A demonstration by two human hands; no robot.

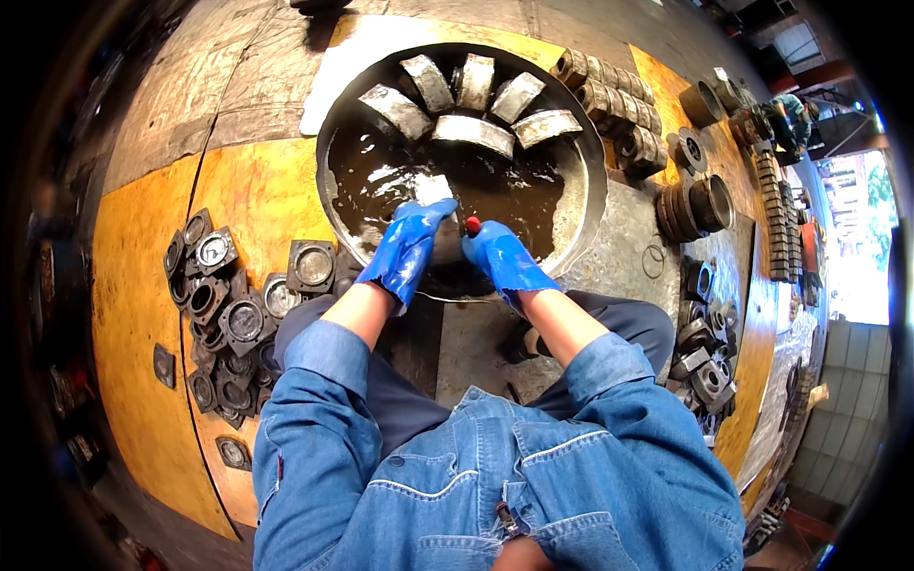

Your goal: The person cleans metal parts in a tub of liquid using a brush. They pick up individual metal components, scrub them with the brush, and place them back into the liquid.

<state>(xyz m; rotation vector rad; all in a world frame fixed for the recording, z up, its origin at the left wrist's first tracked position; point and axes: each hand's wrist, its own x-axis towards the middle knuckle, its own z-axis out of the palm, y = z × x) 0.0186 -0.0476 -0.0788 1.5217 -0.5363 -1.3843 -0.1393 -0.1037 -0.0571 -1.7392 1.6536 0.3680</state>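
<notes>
While both our forearms reach in over the near rim of the pan [592,167], our gloved left hand [411,238] is clenched round a pale block [433,188], whose bright end juts past the far side of the fingers, above the dark liquid [514,200]. As far as the glove leaves it bare, we see its long axis running roughly near to far, so that end lies beyond the left grip and to the far left of the right one. Our right hand [497,252], gloved too, is closed round a red handle [473,226] that shows at the far left of the fist; the rest is hidden, and we cannot tell what kind of tool it is. The handle sits right of the block and nearer to us, with a narrow gap between the hands; the left is the nearer one, being in touch with the block.

Farther off in the pan, five curved pieces [475,82] fan out along the far rim, and a sixth [473,138] lies crosswise just nearer, well apart from both hands. To our left, a heap of square parts [243,319] rests on a yellow board [138,314]; to our right stand dark rings [709,203].
</notes>
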